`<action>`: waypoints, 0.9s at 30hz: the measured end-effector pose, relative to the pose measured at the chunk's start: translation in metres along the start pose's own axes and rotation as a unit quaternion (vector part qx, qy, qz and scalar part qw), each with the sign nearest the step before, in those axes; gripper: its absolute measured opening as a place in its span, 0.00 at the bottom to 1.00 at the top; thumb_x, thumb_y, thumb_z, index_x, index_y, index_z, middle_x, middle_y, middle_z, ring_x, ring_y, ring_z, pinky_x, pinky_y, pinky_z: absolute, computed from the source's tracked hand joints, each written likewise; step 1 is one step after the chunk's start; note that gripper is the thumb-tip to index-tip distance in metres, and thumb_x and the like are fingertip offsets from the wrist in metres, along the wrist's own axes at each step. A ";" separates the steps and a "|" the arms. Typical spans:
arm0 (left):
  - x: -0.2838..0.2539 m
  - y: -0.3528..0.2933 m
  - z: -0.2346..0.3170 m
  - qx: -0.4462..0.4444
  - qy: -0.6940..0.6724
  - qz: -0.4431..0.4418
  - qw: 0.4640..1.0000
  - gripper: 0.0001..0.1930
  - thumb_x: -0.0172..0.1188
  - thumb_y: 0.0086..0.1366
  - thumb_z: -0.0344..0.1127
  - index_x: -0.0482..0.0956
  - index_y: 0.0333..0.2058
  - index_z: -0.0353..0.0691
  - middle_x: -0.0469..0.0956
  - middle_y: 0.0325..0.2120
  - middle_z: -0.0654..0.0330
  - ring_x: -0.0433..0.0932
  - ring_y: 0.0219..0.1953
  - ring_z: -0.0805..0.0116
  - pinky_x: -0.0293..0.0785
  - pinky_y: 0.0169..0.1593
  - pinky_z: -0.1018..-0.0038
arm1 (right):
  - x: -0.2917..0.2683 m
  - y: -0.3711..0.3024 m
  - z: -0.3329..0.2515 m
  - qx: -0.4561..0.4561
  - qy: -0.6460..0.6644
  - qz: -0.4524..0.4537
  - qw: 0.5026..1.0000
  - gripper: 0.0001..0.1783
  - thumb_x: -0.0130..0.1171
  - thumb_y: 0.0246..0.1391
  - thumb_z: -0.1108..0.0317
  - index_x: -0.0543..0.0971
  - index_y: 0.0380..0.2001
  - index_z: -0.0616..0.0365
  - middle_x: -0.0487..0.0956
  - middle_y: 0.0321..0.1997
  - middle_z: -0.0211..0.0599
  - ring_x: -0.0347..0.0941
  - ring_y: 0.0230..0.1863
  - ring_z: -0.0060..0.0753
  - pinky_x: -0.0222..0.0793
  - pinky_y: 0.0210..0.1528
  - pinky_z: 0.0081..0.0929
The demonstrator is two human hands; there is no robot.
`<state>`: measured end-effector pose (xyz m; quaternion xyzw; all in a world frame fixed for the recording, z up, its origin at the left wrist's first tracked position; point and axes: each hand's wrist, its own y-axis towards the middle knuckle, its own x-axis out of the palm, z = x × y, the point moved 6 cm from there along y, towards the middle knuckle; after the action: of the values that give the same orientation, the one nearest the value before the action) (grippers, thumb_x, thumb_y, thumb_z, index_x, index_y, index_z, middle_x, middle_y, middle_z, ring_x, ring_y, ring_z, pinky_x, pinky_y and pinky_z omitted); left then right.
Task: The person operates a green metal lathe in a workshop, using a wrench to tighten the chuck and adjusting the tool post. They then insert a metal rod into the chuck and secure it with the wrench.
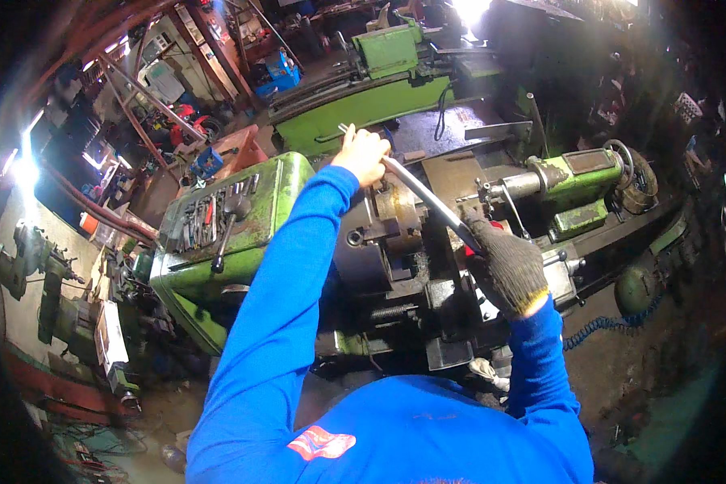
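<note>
A long, pale metal bar [429, 196] slants across the front of me over a green lathe. Bare fingers of my left hand [363, 158] are closed round its far left part, and a thin tip pokes out beyond them. Nearer to me, my right hand [508, 264], in a dark knitted glove with a yellow cuff, is wrapped round the bar's lower end. Below the bar sits the lathe's large chuck [369, 256], brownish and worn. Close to my right glove is the carriage [558, 278] with its levers; the glove hides part of it.
On the left, the green headstock [286, 181] carries a tray of small tools [206, 218]. The green tailstock [577, 173] with a handwheel [621, 161] stands at right. Another green lathe [363, 109] is behind. A coiled blue hose [609, 324] hangs at lower right.
</note>
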<state>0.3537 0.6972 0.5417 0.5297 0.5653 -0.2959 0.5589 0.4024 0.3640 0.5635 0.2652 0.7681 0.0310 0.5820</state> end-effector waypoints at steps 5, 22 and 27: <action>0.041 0.043 -0.054 -0.021 -0.137 -0.017 0.990 0.09 0.64 0.57 0.35 0.83 0.37 0.41 0.81 0.37 0.47 0.78 0.49 0.43 0.74 0.56 0.51 | -0.044 0.018 -0.039 -0.061 0.029 0.082 0.994 0.24 0.64 0.57 0.66 0.79 0.58 0.53 0.85 0.44 0.48 0.84 0.42 0.54 0.80 0.41 0.47; 0.051 0.058 -0.071 -0.074 0.007 -0.168 0.983 0.12 0.64 0.64 0.43 0.87 0.46 0.55 0.87 0.46 0.54 0.80 0.57 0.52 0.64 0.70 0.49 | -0.045 0.077 -0.042 -0.077 0.003 0.140 0.987 0.13 0.63 0.56 0.66 0.82 0.45 0.51 0.83 0.36 0.43 0.83 0.35 0.50 0.78 0.36 0.44; 0.041 0.061 -0.059 -0.057 -0.006 -0.151 0.987 0.12 0.63 0.64 0.43 0.89 0.45 0.56 0.87 0.48 0.56 0.83 0.56 0.54 0.61 0.73 0.49 | -0.053 0.066 -0.050 -0.004 -0.141 0.063 0.988 0.12 0.65 0.56 0.64 0.82 0.43 0.52 0.84 0.35 0.43 0.83 0.36 0.52 0.78 0.37 0.45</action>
<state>0.3995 0.7793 0.5303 0.4038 0.6513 -0.3474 0.5404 0.3909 0.4099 0.6491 0.3128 0.6598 0.0333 0.6825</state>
